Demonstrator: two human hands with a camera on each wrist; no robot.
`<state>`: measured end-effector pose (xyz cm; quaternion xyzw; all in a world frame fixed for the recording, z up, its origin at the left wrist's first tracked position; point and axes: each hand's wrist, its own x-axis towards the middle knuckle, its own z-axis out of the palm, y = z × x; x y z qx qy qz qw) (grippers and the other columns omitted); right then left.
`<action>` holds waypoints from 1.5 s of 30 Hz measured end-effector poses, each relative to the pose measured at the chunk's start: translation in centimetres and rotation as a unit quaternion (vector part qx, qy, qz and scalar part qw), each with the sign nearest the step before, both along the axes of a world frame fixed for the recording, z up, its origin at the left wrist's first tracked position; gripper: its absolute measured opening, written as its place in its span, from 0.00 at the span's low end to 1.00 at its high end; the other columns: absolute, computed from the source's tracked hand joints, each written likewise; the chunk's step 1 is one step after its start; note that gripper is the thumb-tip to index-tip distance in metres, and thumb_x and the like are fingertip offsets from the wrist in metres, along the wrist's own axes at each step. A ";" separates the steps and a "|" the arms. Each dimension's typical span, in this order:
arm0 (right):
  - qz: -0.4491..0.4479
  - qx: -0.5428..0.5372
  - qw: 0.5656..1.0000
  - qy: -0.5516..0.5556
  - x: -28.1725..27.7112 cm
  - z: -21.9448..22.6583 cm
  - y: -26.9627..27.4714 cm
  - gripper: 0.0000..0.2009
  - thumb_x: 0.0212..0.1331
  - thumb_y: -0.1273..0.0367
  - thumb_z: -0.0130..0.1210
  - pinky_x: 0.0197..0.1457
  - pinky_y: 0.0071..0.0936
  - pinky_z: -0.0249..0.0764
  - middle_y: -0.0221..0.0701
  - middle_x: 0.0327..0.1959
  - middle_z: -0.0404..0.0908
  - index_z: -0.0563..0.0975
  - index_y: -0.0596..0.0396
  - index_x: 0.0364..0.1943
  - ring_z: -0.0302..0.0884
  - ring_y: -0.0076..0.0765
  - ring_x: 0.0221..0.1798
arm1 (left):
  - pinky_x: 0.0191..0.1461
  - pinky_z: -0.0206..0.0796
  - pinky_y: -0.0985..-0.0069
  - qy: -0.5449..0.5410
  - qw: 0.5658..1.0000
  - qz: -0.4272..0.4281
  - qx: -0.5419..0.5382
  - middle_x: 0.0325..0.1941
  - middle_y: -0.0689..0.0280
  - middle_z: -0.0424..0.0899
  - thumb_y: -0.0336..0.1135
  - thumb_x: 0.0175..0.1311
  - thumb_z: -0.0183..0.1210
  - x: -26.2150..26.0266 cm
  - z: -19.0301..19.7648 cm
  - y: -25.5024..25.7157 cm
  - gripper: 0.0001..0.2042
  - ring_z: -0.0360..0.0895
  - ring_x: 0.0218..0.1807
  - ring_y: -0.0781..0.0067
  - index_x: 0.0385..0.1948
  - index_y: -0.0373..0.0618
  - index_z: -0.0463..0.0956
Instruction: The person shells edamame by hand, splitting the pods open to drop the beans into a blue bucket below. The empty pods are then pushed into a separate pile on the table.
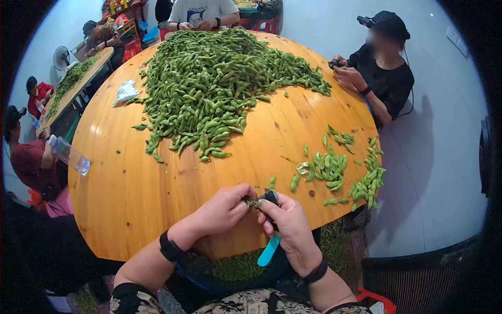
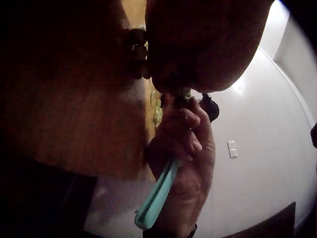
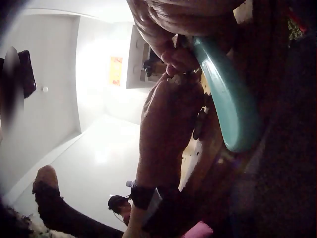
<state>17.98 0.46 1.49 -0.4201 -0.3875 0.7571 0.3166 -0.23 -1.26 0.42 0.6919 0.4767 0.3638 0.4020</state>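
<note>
Green pods lie, in the head view, in a large heap on the round wooden tabletop, spreading from its far edge past the middle; a smaller group of pods lies near the right edge, with more pods strung along that edge; a few single pods lie between that group and the hands. At the near edge, the left hand has its thumb and fingers bent together, pinching a greenish piece, probably a pod, though the fingers hide most of it; the right hand meets it there, its fingers curled round a teal-handled tool, whose handle slants down past the near edge. A crumpled white tissue lies left of the heap; a clear bottle is at the left edge; a person in a black cap sits at the right edge and a person in a white shirt at the far edge.

In the left wrist view, dark and partly blocked, the right hand's bent fingers hold the tool, its teal handle pointing down; a white switch is on the wall behind.

In the right wrist view, the teal handle hangs below the right hand's closed fingers; the left hand's fingertips meet them just beside it.
</note>
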 end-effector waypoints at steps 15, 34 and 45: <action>-0.024 0.123 0.986 -0.112 4.1 -0.4 3.1 0.07 0.61 0.69 0.53 0.17 0.13 0.60 0.24 0.20 0.76 0.75 0.58 0.36 0.67 0.14 0.16 | 0.46 0.67 0.71 0.245 0.953 0.072 0.166 0.35 0.61 0.76 0.21 0.53 0.51 0.0 0.7 0.0 0.09 0.73 0.42 0.62 0.34 0.41 0.77; 0.096 0.113 0.989 -0.019 2.8 0.7 3.2 0.11 0.66 0.71 0.45 0.18 0.13 0.67 0.24 0.23 0.74 0.71 0.61 0.48 0.69 0.14 0.18 | 0.37 0.71 0.70 0.273 0.935 0.187 0.128 0.34 0.58 0.80 0.25 0.57 0.57 -1.7 1.5 3.4 0.09 0.79 0.33 0.64 0.39 0.37 0.75; 0.114 0.108 0.987 -0.026 0.8 0.5 2.8 0.07 0.65 0.70 0.48 0.17 0.11 0.56 0.21 0.17 0.72 0.74 0.57 0.32 0.64 0.12 0.15 | 0.34 0.73 0.80 0.072 0.986 0.113 0.101 0.34 0.62 0.82 0.23 0.58 0.59 0.4 0.1 1.6 0.13 0.80 0.29 0.77 0.46 0.36 0.76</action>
